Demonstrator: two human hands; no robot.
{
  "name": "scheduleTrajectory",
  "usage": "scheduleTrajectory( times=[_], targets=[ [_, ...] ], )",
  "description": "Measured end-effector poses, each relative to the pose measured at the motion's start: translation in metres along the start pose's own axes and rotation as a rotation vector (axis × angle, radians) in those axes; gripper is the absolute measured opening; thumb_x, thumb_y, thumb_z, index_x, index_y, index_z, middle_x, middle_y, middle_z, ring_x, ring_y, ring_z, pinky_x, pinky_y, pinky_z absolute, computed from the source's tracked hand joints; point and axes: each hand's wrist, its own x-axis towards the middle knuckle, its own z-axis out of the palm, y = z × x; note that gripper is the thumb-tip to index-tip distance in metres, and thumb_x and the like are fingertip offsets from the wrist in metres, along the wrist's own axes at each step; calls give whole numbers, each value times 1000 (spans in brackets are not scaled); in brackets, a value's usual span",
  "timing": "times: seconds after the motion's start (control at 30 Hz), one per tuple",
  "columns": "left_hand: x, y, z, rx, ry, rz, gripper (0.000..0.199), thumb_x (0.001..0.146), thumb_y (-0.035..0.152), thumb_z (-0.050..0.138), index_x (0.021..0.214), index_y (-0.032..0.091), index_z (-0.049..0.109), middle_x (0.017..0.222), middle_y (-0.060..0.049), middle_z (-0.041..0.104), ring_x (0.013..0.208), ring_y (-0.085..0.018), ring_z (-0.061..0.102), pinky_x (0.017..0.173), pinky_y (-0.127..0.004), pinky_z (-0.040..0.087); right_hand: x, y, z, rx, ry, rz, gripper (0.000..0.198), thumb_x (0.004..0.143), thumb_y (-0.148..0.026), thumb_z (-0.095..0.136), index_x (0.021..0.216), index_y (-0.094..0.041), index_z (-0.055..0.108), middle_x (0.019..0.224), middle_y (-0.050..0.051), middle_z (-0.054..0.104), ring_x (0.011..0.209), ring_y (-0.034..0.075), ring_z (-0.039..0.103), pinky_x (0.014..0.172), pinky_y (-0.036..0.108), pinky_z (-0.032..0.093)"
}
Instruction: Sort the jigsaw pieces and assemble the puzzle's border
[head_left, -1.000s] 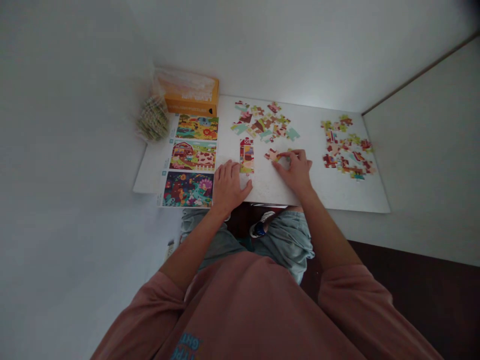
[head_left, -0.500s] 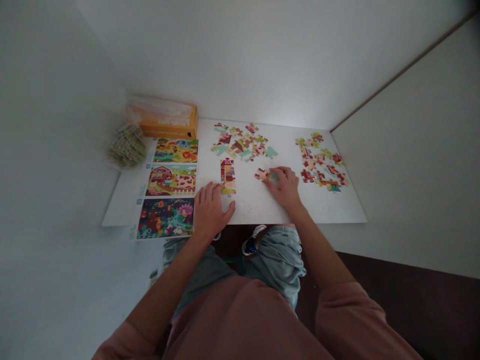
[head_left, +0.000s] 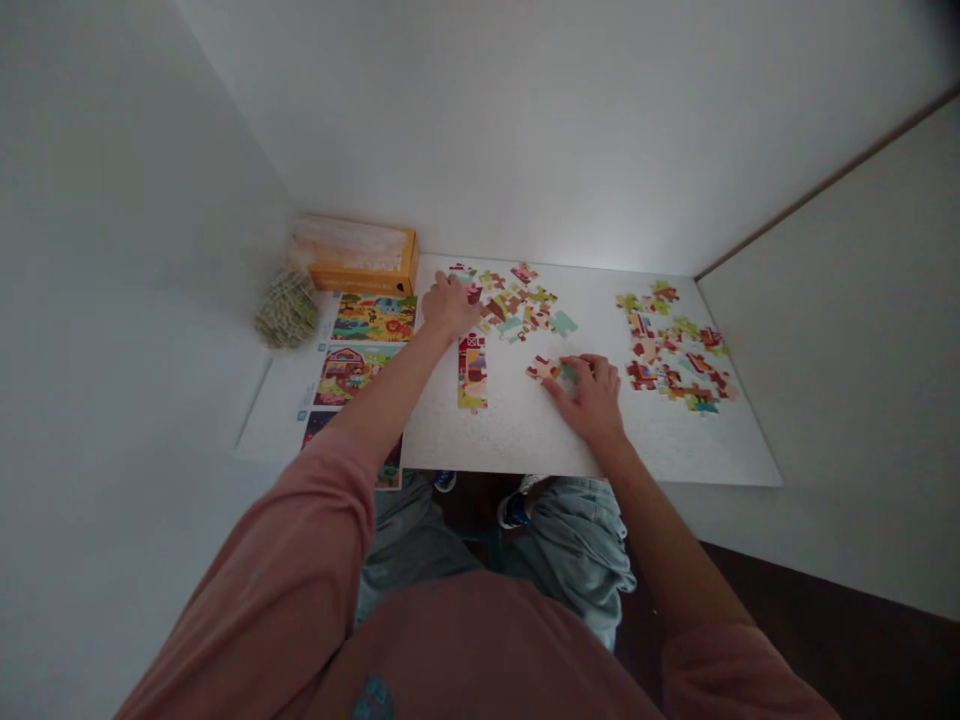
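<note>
My left hand [head_left: 450,305] reaches over the left edge of the back pile of loose puzzle pieces [head_left: 516,300]. Its fingers are bent but apart and cover a few pieces; no piece shows lifted. Below that hand lies a narrow upright strip of joined puzzle pieces [head_left: 472,372] with a red barn top. My right hand [head_left: 596,395] rests on the table, thumb and fingers closed around a small cluster of puzzle pieces [head_left: 543,368] in brown, white and pale green. Part of this cluster is hidden under the fingers.
Another group of puzzle pieces [head_left: 679,350] lies at the right of the white table [head_left: 510,440]. On the left are a picture sheet [head_left: 375,318], partly covered by my left arm, an orange box [head_left: 367,262] and a plastic bag of pieces [head_left: 287,310]. Walls stand behind.
My left hand has left the place beside the barn strip and moved forward to the back pile. The right hand stays at its cluster. The whole view has shifted slightly.
</note>
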Motion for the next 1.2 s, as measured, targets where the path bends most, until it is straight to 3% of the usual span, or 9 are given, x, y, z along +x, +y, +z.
scheduleTrajectory(
  times=[0.13, 0.27, 0.4, 0.5, 0.63, 0.8, 0.97, 1.07, 1.2],
  targets=[
    [18, 5, 17, -18, -7, -40, 58, 67, 45, 41, 108, 7, 26, 113, -16, 25, 101, -27, 26, 81, -38, 22, 3, 2, 5, -18, -58, 5, 36, 69, -46, 33, 103, -34, 36, 104, 3, 34, 96, 24, 31, 81, 41, 25],
    [18, 1, 24, -41, 47, -13, 53, 67, 41, 44, 105, 7, 30, 110, -16, 30, 103, -25, 24, 84, -38, 16, -2, -1, 12, -39, 50, -15, 36, 70, -45, 33, 104, -32, 36, 105, 4, 33, 97, 23, 30, 84, 38, 23],
    [10, 1, 16, -91, 93, 82, 36, 76, 33, 32, 104, 11, 31, 105, -12, 35, 93, -16, 36, 79, -33, 22, -5, -2, 16, -66, 88, -8, 35, 70, -44, 34, 102, -32, 38, 103, 6, 33, 95, 24, 31, 83, 38, 24],
    [-1, 1, -5, -135, 99, 150, 28, 79, 26, 22, 102, 14, 33, 104, -7, 37, 89, -10, 38, 75, -27, 26, -2, 3, 19, -75, 68, -2, 36, 69, -45, 35, 101, -32, 39, 102, 6, 34, 93, 24, 32, 81, 38, 25],
    [-41, -12, -46, -320, 71, 257, 29, 79, 21, 25, 106, 12, 29, 103, -5, 40, 91, -7, 36, 77, -21, 26, 1, 7, 21, -88, 10, 28, 38, 66, -47, 38, 100, -30, 41, 100, 7, 35, 90, 25, 32, 77, 38, 25],
    [-137, -42, -78, -473, -183, 179, 29, 76, 25, 31, 106, 24, 30, 102, 2, 43, 80, -8, 45, 69, -23, 36, -10, 0, 16, -56, 87, -38, 38, 70, -40, 37, 102, -20, 40, 102, 12, 33, 93, 27, 29, 76, 39, 20],
    [-203, -52, -72, -451, -293, 165, 28, 74, 28, 34, 102, 32, 35, 97, 5, 47, 80, -10, 47, 68, -24, 39, -22, -7, 10, -38, 93, -52, 37, 72, -37, 35, 103, -17, 38, 103, 13, 31, 93, 27, 25, 75, 39, 18],
    [-213, -48, -64, -376, -248, 221, 28, 73, 30, 34, 101, 31, 36, 98, 3, 45, 89, -12, 42, 77, -26, 35, -26, -7, 7, -27, 64, -69, 38, 73, -38, 31, 105, -18, 37, 104, 13, 29, 94, 26, 22, 76, 38, 17],
    [-218, -45, -60, -230, -154, 183, 34, 70, 35, 39, 103, 30, 34, 107, 0, 36, 101, -16, 30, 87, -31, 24, -28, -7, 3, -21, 23, -45, 38, 74, -39, 29, 106, -19, 35, 106, 12, 28, 95, 26, 18, 76, 38, 14]
  ],
)
